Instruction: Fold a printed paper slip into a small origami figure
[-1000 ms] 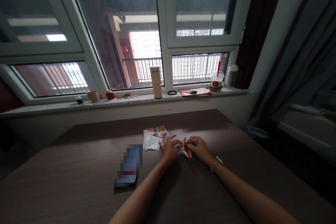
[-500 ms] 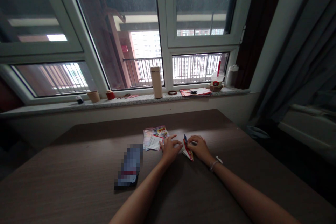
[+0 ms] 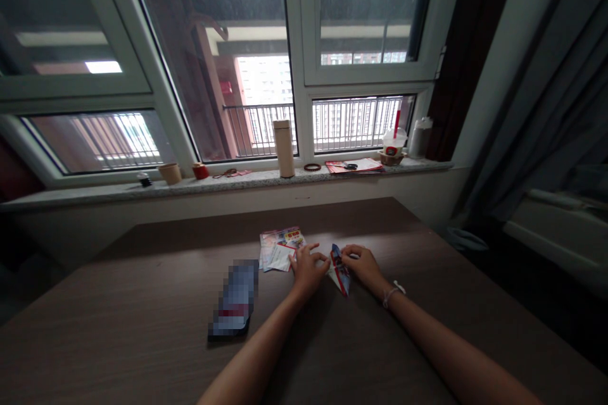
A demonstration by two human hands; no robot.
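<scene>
A small folded piece of printed paper (image 3: 340, 274), red, blue and white, stands partly raised off the dark wooden table (image 3: 142, 304) between my two hands. My left hand (image 3: 308, 270) rests on the table with its fingers curled against the paper's left side. My right hand (image 3: 365, 264) pinches the paper's right side and wears a thin bracelet at the wrist. Just behind my left hand lies a stack of printed flyers (image 3: 280, 248).
A phone (image 3: 235, 298) lies to the left of my arms. On the windowsill stand a tall beige flask (image 3: 284, 148), a paper cup (image 3: 170, 173), a small red pot (image 3: 200, 171), a drink cup with a red straw (image 3: 394, 142), a jar (image 3: 418, 137) and papers with scissors (image 3: 354, 166).
The folded paper has been lifted and turned between my hands, so more of its blue and red side shows now. Both hands stayed in nearly the same place.
</scene>
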